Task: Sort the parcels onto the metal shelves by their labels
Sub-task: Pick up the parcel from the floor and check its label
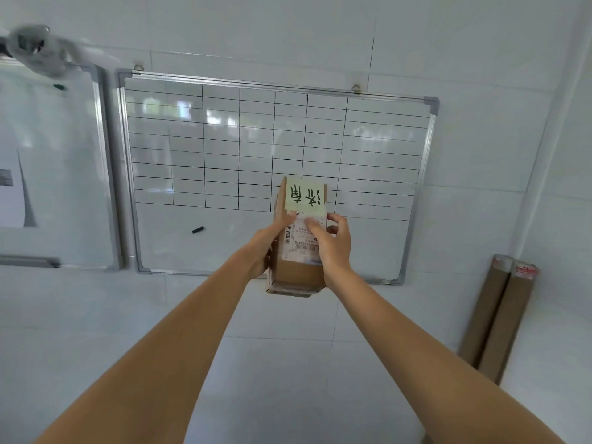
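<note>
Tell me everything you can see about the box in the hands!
The cardboard box is brown, narrow and long, held up in front of a gridded whiteboard. A yellow sticky note with green handwriting sits near its far end, above a white printed shipping label. The left hand and right hand grip its sides, thumbs on the label.

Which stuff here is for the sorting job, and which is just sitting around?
For the job:
- cardboard parcel, held by left hand and right hand
- yellow handwritten note on top
- printed shipping label

Just around:
- gridded whiteboard
- black marker
- second whiteboard
- cardboard tubes leaning on the wall
</note>
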{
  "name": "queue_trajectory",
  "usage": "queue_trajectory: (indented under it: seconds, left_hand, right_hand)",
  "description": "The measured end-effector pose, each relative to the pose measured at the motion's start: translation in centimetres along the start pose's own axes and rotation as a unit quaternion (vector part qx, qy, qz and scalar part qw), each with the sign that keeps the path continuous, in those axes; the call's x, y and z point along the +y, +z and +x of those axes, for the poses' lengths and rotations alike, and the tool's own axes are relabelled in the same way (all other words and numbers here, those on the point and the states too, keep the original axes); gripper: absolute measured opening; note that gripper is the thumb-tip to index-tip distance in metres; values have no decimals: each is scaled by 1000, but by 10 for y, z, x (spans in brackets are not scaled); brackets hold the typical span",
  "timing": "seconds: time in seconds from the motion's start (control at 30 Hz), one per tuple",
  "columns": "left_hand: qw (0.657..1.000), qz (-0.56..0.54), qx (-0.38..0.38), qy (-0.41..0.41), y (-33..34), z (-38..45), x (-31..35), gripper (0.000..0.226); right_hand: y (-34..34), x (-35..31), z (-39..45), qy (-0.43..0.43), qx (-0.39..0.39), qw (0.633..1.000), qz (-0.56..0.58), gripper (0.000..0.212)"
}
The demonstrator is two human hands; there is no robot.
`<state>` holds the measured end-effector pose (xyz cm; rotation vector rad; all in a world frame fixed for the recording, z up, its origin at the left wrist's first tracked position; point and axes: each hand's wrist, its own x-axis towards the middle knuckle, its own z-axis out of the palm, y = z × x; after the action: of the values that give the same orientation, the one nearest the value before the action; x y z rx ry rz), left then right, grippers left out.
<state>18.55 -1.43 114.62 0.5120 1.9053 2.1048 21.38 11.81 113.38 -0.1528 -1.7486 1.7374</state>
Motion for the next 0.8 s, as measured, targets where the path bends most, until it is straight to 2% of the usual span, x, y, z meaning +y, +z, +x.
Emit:
queue_trajectory:
  seconds: [0.07,0.2,0.37,0.53,0.63,0.73,0.8]
  left_hand:
    - [1000,1,24,5,-1,2,1,49]
    - [1000,13,11,11,0,4,3,46]
    - [999,36,1,6,3,2,-1,42]
    - [997,61,-34,-21,-1,3,-7,56]
    - [996,69,-54,-24,-7,4,-5,68]
    - [993,84,-70,-36,-12,4,-4,75]
    - [992,86,-75,-51,-15,3,-5,80]
  right_hand:
    - [-3,-1,0,17,-22,999,25,40]
    - [-11,-5,3,96,-93,987,94,57]
    - [-18,-3,8,142,-129,979,62,67]
    - [-19,-8,5,161,-138,975,64,89]
    - [-18,-8,6,165,-145,973,76,88]
    - [-18,-11,9,176,-155,968,93,97]
    - [-20,-13,11,179,-145,970,83,88]
